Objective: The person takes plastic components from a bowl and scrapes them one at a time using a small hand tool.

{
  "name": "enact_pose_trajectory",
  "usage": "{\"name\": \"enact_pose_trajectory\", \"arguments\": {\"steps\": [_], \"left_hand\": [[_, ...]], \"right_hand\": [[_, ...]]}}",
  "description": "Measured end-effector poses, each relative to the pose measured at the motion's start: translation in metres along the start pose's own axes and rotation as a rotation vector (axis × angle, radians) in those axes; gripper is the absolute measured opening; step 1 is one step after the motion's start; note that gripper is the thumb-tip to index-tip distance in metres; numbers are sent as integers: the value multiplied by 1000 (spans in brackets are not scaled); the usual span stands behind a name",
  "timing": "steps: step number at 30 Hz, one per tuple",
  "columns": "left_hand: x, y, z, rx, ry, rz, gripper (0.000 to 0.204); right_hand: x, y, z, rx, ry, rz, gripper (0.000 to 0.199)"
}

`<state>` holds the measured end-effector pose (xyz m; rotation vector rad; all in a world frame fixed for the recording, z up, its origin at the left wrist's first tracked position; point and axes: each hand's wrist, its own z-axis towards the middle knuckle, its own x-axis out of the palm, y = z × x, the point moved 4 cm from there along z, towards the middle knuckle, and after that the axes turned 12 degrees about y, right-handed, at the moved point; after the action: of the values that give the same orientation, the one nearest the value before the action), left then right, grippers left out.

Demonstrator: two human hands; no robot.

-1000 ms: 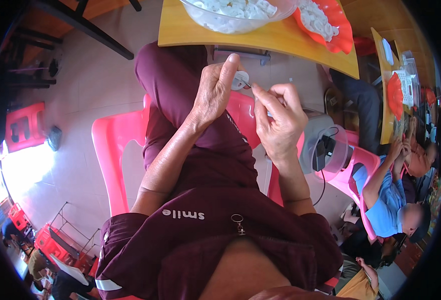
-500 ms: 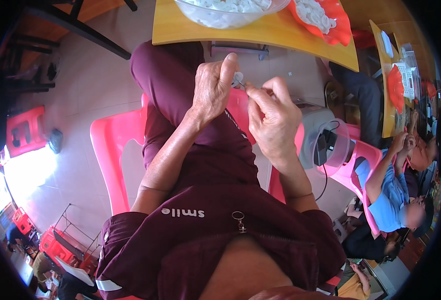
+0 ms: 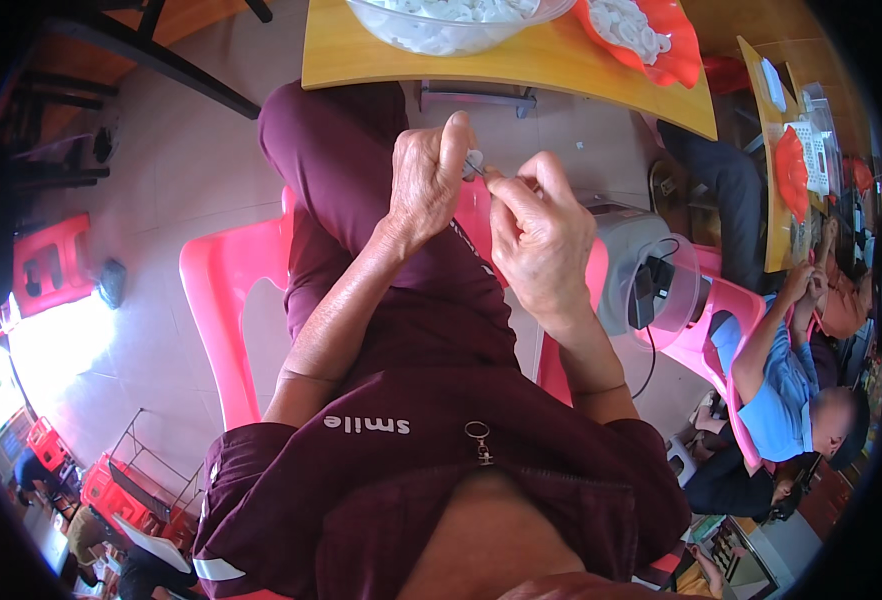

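Left: a pink plastic chair (image 3: 211, 300) supports the seated person, whose legs pass beneath the far surface (image 3: 536, 70). Centre: on this surface, near its edge, rests a clear plastic bowl (image 3: 401, 38) heaped with small white plastic pieces, apparently placed there for easy reach. Below it, the left hand (image 3: 423, 185), thumb raised, is closed on a small round white plastic piece (image 3: 474, 158), which projects from its right side between the two hands. This grip probably steadies the piece and leaves its exposed side accessible. The right hand (image 3: 541, 235) pinches a slender metal tool (image 3: 478, 171) between thumb and forefinger, its tip at the piece; the fine hold presumably favours control. Whether the tip enters the piece cannot be told. Right: on the surface, beside the bowl, a red scalloped dish (image 3: 685, 68) keeps further white pieces separate. Nearer, a transparent tub (image 3: 683, 300) stands beside a black power adapter (image 3: 644, 302).
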<state>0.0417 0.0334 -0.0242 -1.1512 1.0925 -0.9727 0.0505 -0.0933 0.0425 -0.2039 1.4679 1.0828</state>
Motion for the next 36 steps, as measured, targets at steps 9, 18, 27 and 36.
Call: {"name": "enact_pose_trajectory", "arguments": {"steps": [9,18,27,36], "left_hand": [[2,-5,2,20,-102,-200,50],[-1,-9,1,-6,-126,-156,55],[-1,-6,0,115,-163,89,42],[-1,2,0,10,-126,-27,49]], "right_hand": [[0,-8,2,-12,-157,152,28],[2,-9,3,-16,-160,151,23],[4,-2,2,9,-124,160,23],[5,3,3,-16,-92,100,26]]}}
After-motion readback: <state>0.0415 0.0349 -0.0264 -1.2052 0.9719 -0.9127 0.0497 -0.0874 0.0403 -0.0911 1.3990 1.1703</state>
